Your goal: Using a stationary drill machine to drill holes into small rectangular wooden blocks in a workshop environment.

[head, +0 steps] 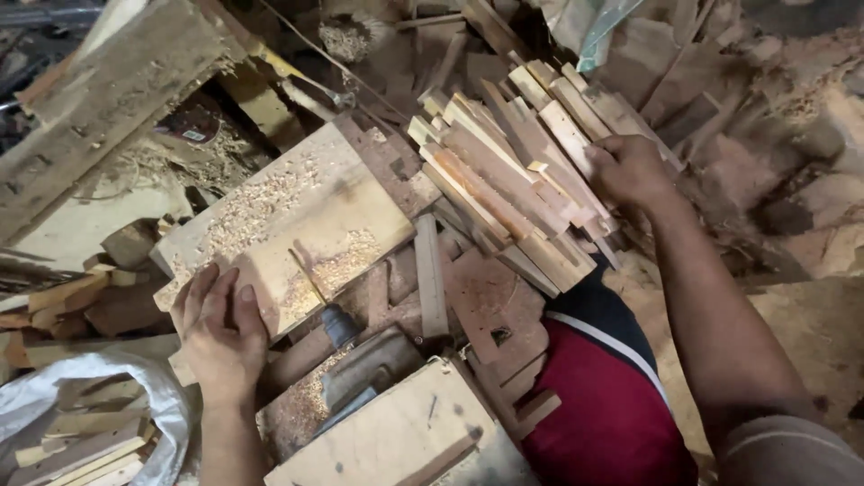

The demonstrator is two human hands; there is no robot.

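under the left hand, spread flat, sits a sawdusty board; right hand grips the wood strips, looks like mid-sorting.

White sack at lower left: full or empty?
Partly filled. The sack gapes open, with wood strips lying inside below its rim. How deep they go cannot be told.

Setting: woodworking shop. Evidence: sawdust and shavings strewn over a rough wooden board; stack of cut wooden slats; offcuts piled all around; white sack filled with more cut strips.
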